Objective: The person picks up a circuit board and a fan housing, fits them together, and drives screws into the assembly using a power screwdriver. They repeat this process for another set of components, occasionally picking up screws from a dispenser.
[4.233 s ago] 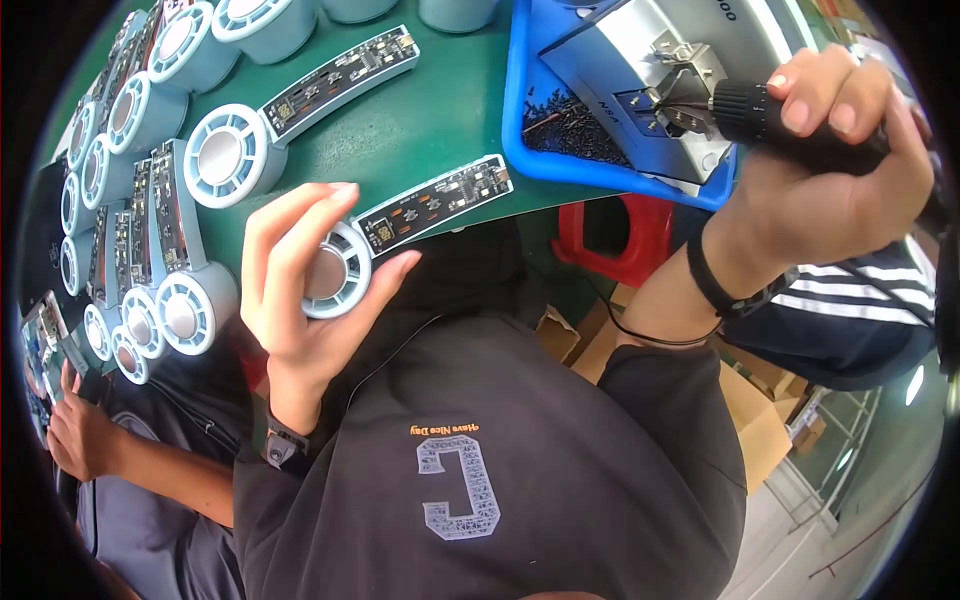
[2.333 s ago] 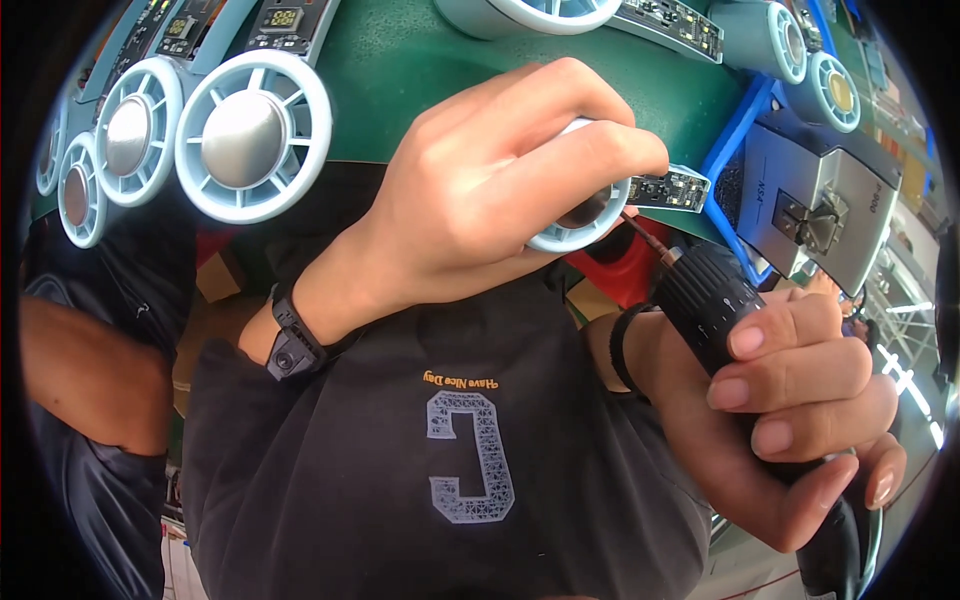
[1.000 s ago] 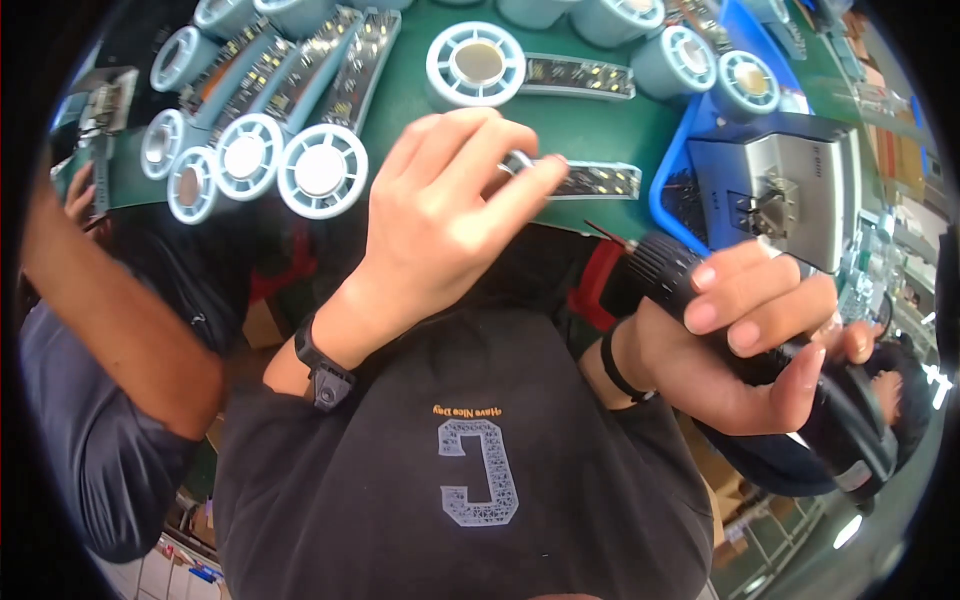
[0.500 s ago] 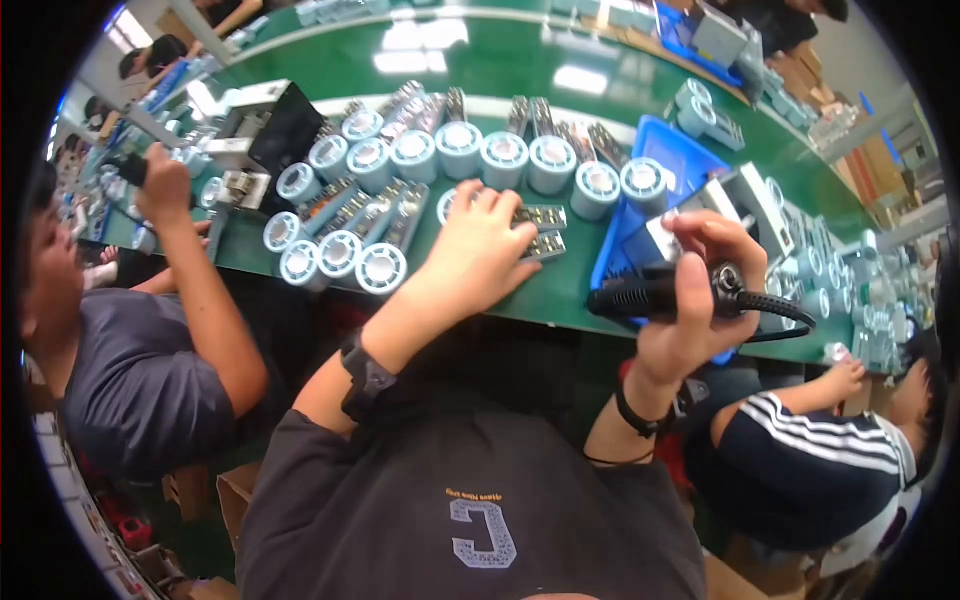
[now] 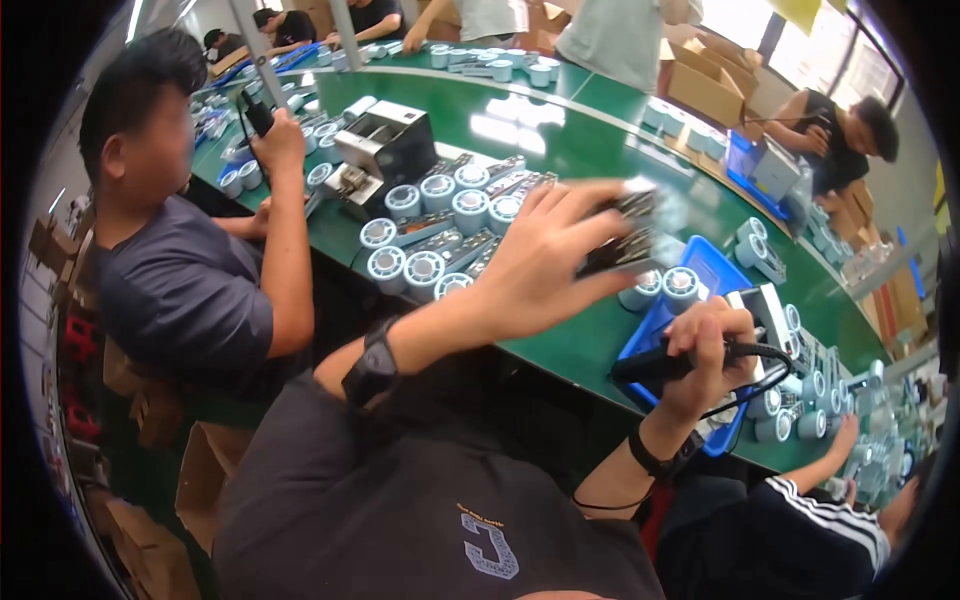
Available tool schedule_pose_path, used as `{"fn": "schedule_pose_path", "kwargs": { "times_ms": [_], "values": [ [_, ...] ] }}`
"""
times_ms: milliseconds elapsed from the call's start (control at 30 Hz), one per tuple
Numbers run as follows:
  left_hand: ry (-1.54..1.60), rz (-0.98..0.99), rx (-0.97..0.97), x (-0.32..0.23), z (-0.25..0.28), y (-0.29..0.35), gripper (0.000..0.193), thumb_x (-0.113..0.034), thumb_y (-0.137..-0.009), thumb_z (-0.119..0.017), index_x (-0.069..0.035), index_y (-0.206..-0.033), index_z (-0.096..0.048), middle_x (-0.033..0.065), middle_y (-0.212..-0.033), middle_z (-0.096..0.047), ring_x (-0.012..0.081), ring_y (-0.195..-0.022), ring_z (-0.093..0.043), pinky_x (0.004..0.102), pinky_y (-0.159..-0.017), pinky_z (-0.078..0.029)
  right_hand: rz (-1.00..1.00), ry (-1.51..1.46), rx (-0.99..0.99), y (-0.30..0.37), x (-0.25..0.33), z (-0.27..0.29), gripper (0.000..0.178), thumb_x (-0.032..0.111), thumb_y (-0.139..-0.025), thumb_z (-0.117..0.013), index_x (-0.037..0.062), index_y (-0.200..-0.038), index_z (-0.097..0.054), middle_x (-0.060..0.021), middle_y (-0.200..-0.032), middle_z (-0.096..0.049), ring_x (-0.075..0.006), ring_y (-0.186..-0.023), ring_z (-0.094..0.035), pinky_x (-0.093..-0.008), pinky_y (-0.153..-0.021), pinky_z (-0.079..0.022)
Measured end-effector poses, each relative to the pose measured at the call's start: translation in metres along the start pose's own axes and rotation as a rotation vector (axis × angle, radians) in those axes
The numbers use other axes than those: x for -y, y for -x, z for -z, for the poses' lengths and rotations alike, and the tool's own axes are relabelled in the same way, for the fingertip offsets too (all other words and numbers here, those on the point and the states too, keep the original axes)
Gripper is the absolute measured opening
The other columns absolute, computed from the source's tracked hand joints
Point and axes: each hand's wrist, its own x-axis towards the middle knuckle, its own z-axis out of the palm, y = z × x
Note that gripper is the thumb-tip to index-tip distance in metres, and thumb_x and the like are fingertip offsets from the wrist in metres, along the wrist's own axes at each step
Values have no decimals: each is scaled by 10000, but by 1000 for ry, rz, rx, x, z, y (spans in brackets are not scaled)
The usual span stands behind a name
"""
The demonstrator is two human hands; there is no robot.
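My left hand is raised over the bench, its fingers closed around a pale blue housing with an exposed inner side. Motion smears that piece, so its details are hard to read. In my right hand is a black corded electric screwdriver, held above the near end of a blue tray. Two round pale blue heads are beside and over the tray's left side. Left of my raised hand, several similar round-headed housings lie in rows, partly hidden by my forearm.
A black and silver machine stands on the green bench at the back left. A co-worker sits close on my left, and another person's striped sleeve is at my right. More housings crowd the right side.
My left hand has lifted a housing off the bench and moved right with it. My right hand has shifted slightly down with the screwdriver. The view has turned.
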Motion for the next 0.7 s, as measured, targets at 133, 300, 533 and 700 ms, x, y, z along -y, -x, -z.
{"fn": "schedule_pose_path", "kwargs": {
  "times_ms": [133,300,533,700],
  "values": [
    [-211,-291,-61,28,-20,-90,399,-347,-865,-836,-81,-1141,-725,152,-1324,-643,375,-1271,-586,533,-1127,-360,-22,35,12,3,5,-7,213,98,-1017,-656,32,-863,-525,-55,-711,-524,-129,-587,-505,-271,-576,-461],
    [-819,-334,375,164,-117,-133,364,-316,-925,-776,-112,-1221,-718,168,-1353,-639,381,-1321,-585,688,-1182,-291,1,16,94,4,2,-17,195,91,-1003,-656,34,-870,-524,-69,-712,-530,-126,-592,-501,-269,-589,-463],
    [-754,-56,805,305,-178,-91,328,-307,-931,-728,-95,-1178,-766,213,-1260,-707,443,-1260,-644,754,-1165,-266,30,46,56,10,7,-21,159,111,-965,-665,15,-930,-542,-86,-738,-543,-152,-633,-526,-292,-637,-484],
    [-471,82,922,259,-203,-98,375,-414,-1002,-674,-92,-1179,-750,163,-1197,-727,377,-1233,-666,723,-1181,-278,143,75,14,15,-9,-16,313,191,-930,-701,-22,-1122,-575,-124,-852,-569,-190,-728,-560,-345,-702,-504]
  ]
}}
